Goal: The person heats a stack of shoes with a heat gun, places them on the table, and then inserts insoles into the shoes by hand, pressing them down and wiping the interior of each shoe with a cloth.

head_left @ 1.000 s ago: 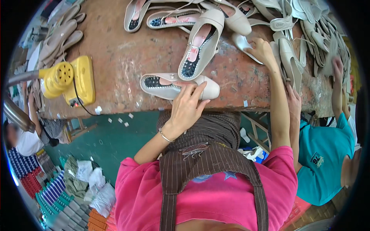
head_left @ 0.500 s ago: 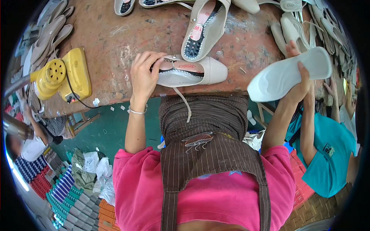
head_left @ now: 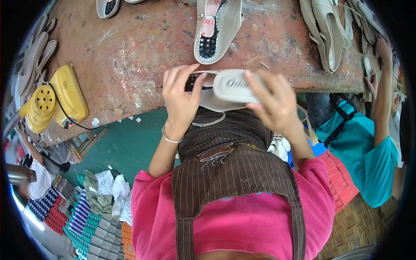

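The right hand has brought the white sole in over the sandal gripped by the left hand. Both hands grasp at the near bench edge. Joining seems underway; next calls for careful alignment.

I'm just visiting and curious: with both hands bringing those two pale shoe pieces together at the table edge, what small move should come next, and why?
Probably press the white sole down squarely onto the sandal upper. The right hand holds the sole over it, the left hand grips the upper's other end, and the two pieces overlap but look not yet lined up, so seating them evenly seems the likely step.
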Demonstrator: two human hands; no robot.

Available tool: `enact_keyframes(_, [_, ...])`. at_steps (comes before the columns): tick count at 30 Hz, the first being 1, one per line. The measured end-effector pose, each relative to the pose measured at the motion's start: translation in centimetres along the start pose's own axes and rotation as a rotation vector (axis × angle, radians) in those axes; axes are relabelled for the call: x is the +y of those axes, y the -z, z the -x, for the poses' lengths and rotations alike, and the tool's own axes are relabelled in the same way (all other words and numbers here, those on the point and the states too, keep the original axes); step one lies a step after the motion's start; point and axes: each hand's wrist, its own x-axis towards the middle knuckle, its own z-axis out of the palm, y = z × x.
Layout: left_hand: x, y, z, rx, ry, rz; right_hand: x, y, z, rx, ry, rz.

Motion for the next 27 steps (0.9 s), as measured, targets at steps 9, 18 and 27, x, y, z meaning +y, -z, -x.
enact_keyframes(9, [-0.7, 3.0, 3.4, -0.111, 0.415, 0.243, -1.4, -7.8, -1.1, 0.100, -0.006, -0.223])
enact_keyframes(18, [-1.5, 2.1, 2.8, -0.037, 0.401, 0.279, -1.9, -9.3, -3.5, 0.119, 0.025, -0.209])
enact_keyframes(27, [-3.2, 0.9, 2.0, 0.014, 0.630, 0.437, -1.9, -10.3, -3.3, 0.044, 0.116, -0.149])
